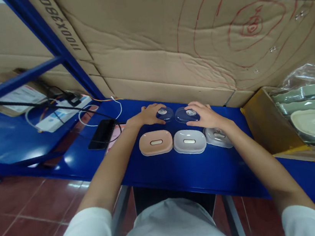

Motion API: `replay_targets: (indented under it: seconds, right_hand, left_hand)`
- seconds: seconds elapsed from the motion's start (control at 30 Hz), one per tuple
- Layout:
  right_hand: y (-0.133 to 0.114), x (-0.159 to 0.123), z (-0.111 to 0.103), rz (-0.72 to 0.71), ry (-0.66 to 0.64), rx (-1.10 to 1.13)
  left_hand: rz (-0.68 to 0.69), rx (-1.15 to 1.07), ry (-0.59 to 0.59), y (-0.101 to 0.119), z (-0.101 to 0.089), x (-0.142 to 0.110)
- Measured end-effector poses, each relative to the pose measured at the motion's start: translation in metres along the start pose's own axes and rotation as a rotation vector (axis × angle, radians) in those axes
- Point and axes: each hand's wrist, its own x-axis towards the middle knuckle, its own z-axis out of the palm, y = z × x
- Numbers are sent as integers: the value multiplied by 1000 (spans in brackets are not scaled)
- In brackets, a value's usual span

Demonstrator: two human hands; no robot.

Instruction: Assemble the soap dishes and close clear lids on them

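Observation:
My left hand (151, 115) grips the left edge of a clear oval plastic piece (169, 115) with a round white sticker on it, thumb on the near side and fingers on the far side. To its right, my right hand (203, 115) holds a similar clear oval piece (181, 115), also stickered, by its right edge. In a row nearer to me lie a peach soap dish (146, 145), a white soap dish (183, 148) and a clear oval dish (215, 140). My right wrist partly covers the clear dish.
The blue table (165, 175) backs onto a tall cardboard sheet (141, 42). A phone (101, 134) lies on a pink item at the left, near cables and a power strip (64, 114). At the right stands an open box (265, 119) of green and cream dishes.

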Motion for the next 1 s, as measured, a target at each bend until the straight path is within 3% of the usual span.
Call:
replay_targets:
  seconds: [0.17,0.33,0.43,0.53,0.63,0.7,0.8,1.0]
  right_hand:
    - [19,31,21,-9,-121,-34]
    - [15,31,26,43,-157,-44]
    - [9,0,6,77,-93,-56]
    - [9,-58,-20,103,-31,-56]
    - [16,-118,-34,169,-137,-37]
    - [23,-142,-35,220,-166,-58]
    - [28,-152,-35,261,-170,-55]
    - [24,-136,-53,293,-138,-44]
  left_hand:
    - [-22,-14,-23,-11,3,-5]
    - [-45,1,-23,-13,5,-8]
    - [-34,17,32,-3,3,-29]
    - [73,1,168,9,4,-71]
    - [148,-57,165,18,14,-116]
    - [139,-66,156,22,24,-137]
    - [77,-81,144,24,38,-151]
    - [46,-107,188,27,50,-154]
